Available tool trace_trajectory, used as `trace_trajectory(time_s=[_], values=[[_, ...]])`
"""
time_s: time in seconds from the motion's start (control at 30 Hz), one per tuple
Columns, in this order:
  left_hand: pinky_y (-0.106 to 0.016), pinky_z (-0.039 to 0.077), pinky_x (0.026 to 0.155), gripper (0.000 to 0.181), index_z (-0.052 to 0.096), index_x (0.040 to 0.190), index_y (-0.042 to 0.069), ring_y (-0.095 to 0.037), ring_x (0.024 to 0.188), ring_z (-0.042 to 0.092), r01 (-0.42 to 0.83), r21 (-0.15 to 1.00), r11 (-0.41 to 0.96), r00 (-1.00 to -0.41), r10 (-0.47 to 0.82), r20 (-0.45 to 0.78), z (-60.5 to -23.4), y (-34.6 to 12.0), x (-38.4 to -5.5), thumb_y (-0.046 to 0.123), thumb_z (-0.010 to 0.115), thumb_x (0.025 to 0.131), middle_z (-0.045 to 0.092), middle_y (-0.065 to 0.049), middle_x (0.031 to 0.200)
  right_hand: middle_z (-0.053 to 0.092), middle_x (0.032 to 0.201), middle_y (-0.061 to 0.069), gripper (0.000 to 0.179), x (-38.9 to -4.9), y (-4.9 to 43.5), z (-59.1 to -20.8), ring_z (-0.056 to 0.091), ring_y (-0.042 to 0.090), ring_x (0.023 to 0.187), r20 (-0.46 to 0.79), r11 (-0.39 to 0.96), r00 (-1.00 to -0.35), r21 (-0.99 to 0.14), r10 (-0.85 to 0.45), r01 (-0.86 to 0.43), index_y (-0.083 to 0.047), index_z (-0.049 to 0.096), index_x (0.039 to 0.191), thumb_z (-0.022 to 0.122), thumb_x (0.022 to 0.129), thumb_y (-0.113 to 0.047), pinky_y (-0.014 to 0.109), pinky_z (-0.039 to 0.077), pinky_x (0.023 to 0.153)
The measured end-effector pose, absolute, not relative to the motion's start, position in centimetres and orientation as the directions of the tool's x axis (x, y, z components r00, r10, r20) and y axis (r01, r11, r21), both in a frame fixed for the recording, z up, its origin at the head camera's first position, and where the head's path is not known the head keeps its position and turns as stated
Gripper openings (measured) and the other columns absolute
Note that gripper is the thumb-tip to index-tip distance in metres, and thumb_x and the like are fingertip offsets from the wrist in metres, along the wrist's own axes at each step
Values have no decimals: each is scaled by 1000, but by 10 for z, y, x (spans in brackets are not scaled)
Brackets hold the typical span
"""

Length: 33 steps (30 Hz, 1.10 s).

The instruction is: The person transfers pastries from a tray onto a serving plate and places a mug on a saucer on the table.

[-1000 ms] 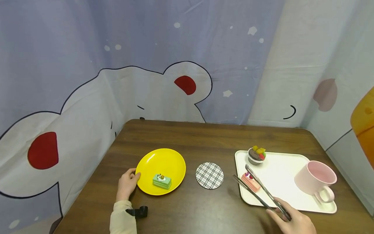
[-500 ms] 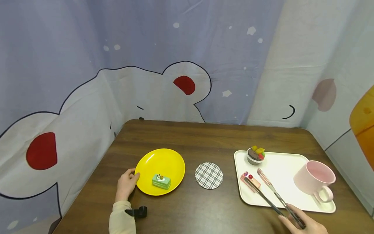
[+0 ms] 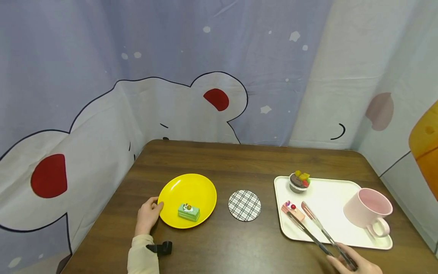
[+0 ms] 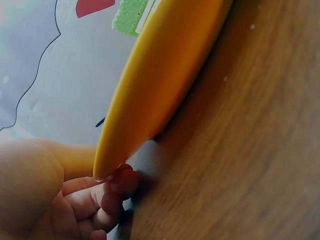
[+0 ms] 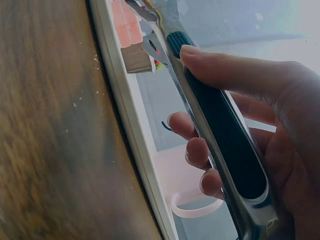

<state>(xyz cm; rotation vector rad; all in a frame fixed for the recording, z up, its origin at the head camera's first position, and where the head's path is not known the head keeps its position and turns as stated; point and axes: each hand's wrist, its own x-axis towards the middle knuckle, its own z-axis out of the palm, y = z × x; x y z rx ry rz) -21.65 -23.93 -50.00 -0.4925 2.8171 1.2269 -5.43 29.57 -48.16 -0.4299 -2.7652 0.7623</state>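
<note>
My left hand point(image 3: 148, 217) pinches the left rim of a yellow plate point(image 3: 186, 190), thumb on top and fingertips below, as the left wrist view shows. A green cake slice point(image 3: 189, 213) sits on that plate. My right hand point(image 3: 359, 262) grips metal tongs point(image 5: 225, 130) with dark teal handle pads, thumb pressing on one side. The tongs' arms are spread apart over a white tray point(image 3: 332, 198). One tip overlaps the near edge of a pink cake slice point(image 3: 295, 214); the other is to its right. Whether either tip touches the slice, I cannot tell.
A chocolate cupcake point(image 3: 298, 183) topped with fruit stands at the tray's back left corner. On its right side a pink mug point(image 3: 363, 211) leans in view, handle toward me. Between plate and tray lies a round checked coaster point(image 3: 244, 205). A printed curtain point(image 3: 164, 45) hangs behind the table.
The tongs have shifted right and now straddle the pink slice differently: the left arm crossed from beside it to over its near edge. Left hand and plate stay put.
</note>
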Motion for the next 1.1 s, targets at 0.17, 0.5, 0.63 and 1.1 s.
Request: trace_trajectory(time_s=[0.17,0.5,0.63,1.1], values=[[-27,32,60,44,45,126,3,-17,66,44,-296,706,643,-950,-273,-150,-501,-240,-216,28,46,91,48,-5,73,68,80,3,45,-57,291,-483,43,-8,53,217,840,-910,-502,354,207,-16,63,103,66,72,-49,16,35,46],[-27,33,61,44,44,127,2,-18,68,45,-306,707,638,-948,-270,-167,-501,-241,-215,28,46,91,49,-7,75,65,80,1,40,-55,302,-484,36,-5,55,281,901,-937,-429,207,71,-15,63,104,65,75,-44,19,30,48],[-27,32,61,45,43,127,3,-18,67,44,-313,711,630,-946,-271,-177,-500,-241,-216,29,46,91,47,-5,73,65,86,2,53,-56,307,-483,43,6,60,135,897,-969,-420,208,134,-13,60,113,59,77,-52,20,32,51],[-27,32,60,44,44,127,3,-17,66,42,-307,717,626,-947,-276,-165,-500,-240,-216,28,46,91,45,-4,71,59,81,-4,68,-58,308,-480,44,11,61,-83,868,-958,-407,275,285,-16,56,121,46,76,-67,21,28,50]])
